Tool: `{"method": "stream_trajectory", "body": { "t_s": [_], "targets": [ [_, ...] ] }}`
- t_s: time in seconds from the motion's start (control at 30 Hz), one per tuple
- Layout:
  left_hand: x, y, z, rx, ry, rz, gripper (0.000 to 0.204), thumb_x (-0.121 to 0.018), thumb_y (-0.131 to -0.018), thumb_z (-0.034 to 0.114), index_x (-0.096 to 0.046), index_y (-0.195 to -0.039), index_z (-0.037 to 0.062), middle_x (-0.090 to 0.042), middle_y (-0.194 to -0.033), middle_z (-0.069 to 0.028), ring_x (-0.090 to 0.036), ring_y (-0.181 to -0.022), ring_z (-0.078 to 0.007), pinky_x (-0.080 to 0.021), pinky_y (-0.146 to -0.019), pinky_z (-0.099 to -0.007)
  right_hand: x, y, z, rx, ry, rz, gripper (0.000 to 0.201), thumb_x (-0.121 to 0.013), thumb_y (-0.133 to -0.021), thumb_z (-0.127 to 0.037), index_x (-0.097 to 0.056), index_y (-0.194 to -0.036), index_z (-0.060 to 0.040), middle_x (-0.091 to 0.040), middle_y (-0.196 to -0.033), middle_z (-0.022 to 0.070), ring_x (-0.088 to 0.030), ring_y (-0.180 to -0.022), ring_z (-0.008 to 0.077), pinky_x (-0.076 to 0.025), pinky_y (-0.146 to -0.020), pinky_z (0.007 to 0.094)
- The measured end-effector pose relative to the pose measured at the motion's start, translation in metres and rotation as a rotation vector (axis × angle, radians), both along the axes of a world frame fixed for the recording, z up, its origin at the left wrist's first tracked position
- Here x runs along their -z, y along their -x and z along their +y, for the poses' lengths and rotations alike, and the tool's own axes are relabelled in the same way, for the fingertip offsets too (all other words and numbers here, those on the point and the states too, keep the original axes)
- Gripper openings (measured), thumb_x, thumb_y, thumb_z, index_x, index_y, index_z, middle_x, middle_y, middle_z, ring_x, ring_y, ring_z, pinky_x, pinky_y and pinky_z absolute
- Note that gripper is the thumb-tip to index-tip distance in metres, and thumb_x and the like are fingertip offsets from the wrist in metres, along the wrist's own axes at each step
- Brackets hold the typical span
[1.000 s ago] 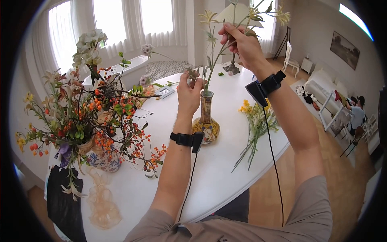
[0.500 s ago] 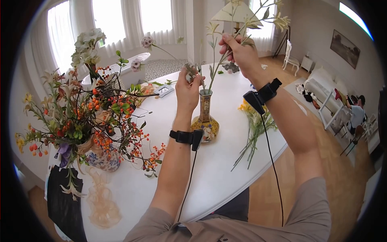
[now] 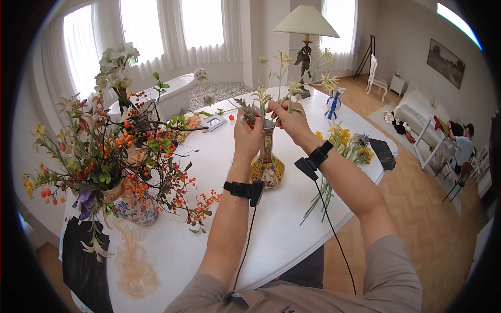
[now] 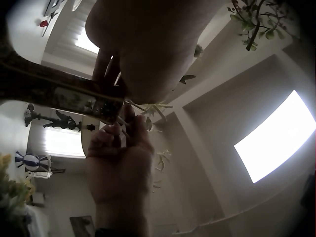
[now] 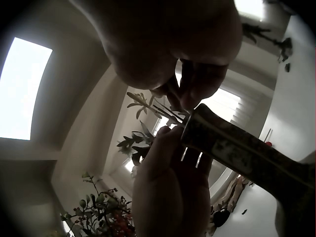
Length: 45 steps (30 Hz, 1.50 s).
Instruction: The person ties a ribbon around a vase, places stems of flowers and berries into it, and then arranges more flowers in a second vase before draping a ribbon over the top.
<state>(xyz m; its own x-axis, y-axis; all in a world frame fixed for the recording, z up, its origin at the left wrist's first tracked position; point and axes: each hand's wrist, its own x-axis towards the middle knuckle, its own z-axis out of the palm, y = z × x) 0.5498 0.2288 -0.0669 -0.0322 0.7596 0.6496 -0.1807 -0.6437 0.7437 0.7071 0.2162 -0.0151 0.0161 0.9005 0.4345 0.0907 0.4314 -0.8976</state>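
In the head view a patterned, narrow-necked vase point(image 3: 267, 169) stands upright on the white table. My left hand point(image 3: 247, 136) is at the left of its mouth, holding stems with greyish leaves between thumb and fingers. Just right of the mouth, my right hand point(image 3: 292, 123) pinches the stem of a pale yellow spray point(image 3: 327, 81). The left wrist view shows the right hand point(image 4: 122, 163) with fingertips on a stem beside the vase neck point(image 4: 74, 98). In the right wrist view the left hand point(image 5: 170, 182) is close beside the vase mouth point(image 5: 197, 116).
A large bouquet with orange berries point(image 3: 128, 138) fills a floral vase point(image 3: 138, 208) at the left. Yellow flowers with green stems point(image 3: 342, 143) lie at the right, near a blue-and-white vase point(image 3: 333, 104). A lamp point(image 3: 306, 23) stands behind; beige ribbon point(image 3: 133, 261) lies in front.
My right hand has come down and left to the vase mouth, lowering the pale yellow spray. The left hand stays by the mouth, and the pale round blooms behind it have shifted right and down.
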Motion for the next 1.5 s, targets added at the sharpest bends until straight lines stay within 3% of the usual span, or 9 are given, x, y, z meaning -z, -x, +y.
{"method": "stream_trajectory", "body": {
  "t_s": [0.33, 0.67, 0.73, 0.87, 0.93, 1.07, 1.2, 1.43, 1.5],
  "targets": [
    [0.02, -0.002, 0.002, 0.127, 0.101, -0.137, 0.026, -0.066, -0.101, 0.009, -0.057, -0.124, 0.0013, -0.063, -0.113, -0.0049, -0.062, -0.103, -0.0132, -0.054, -0.089, -0.0314, 0.018, 0.016, -0.001, 0.275, -0.028, -0.183, 0.038, -0.069, -0.099, -0.034, -0.077, -0.086, 0.0006, -0.071, -0.072, 0.0072, -0.062, -0.067, 0.0143, -0.05, -0.065, 0.0339],
    [0.023, 0.008, -0.014, 0.204, 0.126, -0.091, 0.03, -0.069, -0.103, 0.021, -0.059, -0.124, 0.0015, -0.066, -0.112, -0.0073, -0.062, -0.106, -0.016, -0.054, -0.093, -0.0347, 0.043, 0.006, -0.05, 0.124, 0.041, -0.002, 0.04, -0.072, -0.099, -0.042, -0.075, -0.109, -0.0029, -0.069, -0.085, -0.0004, -0.06, -0.076, 0.0075, -0.047, -0.061, 0.0225],
    [0.023, 0.01, -0.041, -0.102, 0.132, 0.023, 0.036, -0.072, -0.099, 0.023, -0.058, -0.124, -0.0003, -0.063, -0.117, -0.0101, -0.059, -0.108, -0.0188, -0.049, -0.098, -0.0361, 0.056, -0.024, -0.077, 0.151, 0.05, -0.007, 0.034, -0.073, -0.098, -0.036, -0.075, -0.105, -0.0025, -0.069, -0.086, 0.0004, -0.061, -0.073, 0.007, -0.047, -0.06, 0.0221],
    [0.048, 0.018, -0.102, -0.46, 0.01, 0.358, 0.018, -0.07, -0.097, 0.012, -0.065, -0.109, 0.0007, -0.065, -0.093, -0.0043, -0.062, -0.085, -0.011, -0.051, -0.072, -0.0274, 0.091, -0.121, -0.127, 0.28, 0.248, 0.09, 0.019, -0.074, -0.096, -0.024, -0.075, -0.093, -0.005, -0.069, -0.08, 0.0013, -0.058, -0.06, 0.0055, -0.043, -0.051, 0.0216],
    [0.067, 0.001, -0.125, -0.256, 0.117, 0.344, 0.009, -0.068, -0.096, 0.008, -0.067, -0.1, 0.0006, -0.063, -0.077, 0.0002, -0.059, -0.069, -0.0076, -0.048, -0.062, -0.0249, 0.119, -0.162, -0.135, 0.577, 0.268, 0.069, 0.027, -0.074, -0.095, -0.026, -0.072, -0.082, -0.0026, -0.068, -0.07, 0.0036, -0.059, -0.056, 0.0091, -0.047, -0.053, 0.0263],
    [0.111, -0.064, -0.128, 0.12, 0.176, 0.686, 0.025, -0.07, -0.098, 0.018, -0.07, -0.112, -0.0024, -0.07, -0.094, -0.016, -0.067, -0.081, -0.0225, -0.054, -0.074, -0.0349, 0.171, -0.192, -0.132, 0.751, 0.426, -0.236, 0.033, -0.077, -0.093, -0.031, -0.069, -0.078, -0.0026, -0.068, -0.066, 0.0065, -0.063, -0.056, 0.0133, -0.051, -0.056, 0.0316],
    [0.145, -0.134, -0.121, 0.153, 0.27, 1.095, 0.051, -0.074, -0.093, 0.04, -0.067, -0.118, -0.0041, -0.065, -0.119, -0.0258, -0.068, -0.108, -0.0414, -0.055, -0.093, -0.048, 0.196, -0.177, -0.129, 0.806, 0.561, -0.396, 0.048, -0.086, -0.082, -0.043, -0.065, -0.079, 0.0001, -0.069, -0.066, 0.0116, -0.068, -0.055, 0.0191, -0.056, -0.059, 0.0365],
    [0.179, -0.167, -0.112, 0.064, 0.198, 1.134, 0.025, -0.06, -0.094, 0.017, -0.065, -0.106, -0.0042, -0.071, -0.097, -0.0252, -0.072, -0.092, -0.0479, -0.058, -0.084, -0.0543, 0.199, -0.186, -0.131, 0.633, 0.518, -0.116, 0.036, -0.088, -0.08, -0.024, -0.066, -0.092, 0.0019, -0.07, -0.073, 0.0088, -0.063, -0.051, 0.0139, -0.049, -0.046, 0.0288],
    [0.183, -0.162, -0.103, 0.072, 0.222, 1.103, 0.022, -0.057, -0.093, 0.013, -0.066, -0.102, -0.0043, -0.072, -0.091, -0.0251, -0.072, -0.09, -0.0482, -0.058, -0.083, -0.0552, 0.197, -0.199, -0.132, 0.456, 0.533, 0.219, 0.025, -0.083, -0.084, -0.018, -0.068, -0.093, 0.0004, -0.067, -0.073, 0.005, -0.059, -0.052, 0.0102, -0.044, -0.044, 0.0259]
  ]
}}
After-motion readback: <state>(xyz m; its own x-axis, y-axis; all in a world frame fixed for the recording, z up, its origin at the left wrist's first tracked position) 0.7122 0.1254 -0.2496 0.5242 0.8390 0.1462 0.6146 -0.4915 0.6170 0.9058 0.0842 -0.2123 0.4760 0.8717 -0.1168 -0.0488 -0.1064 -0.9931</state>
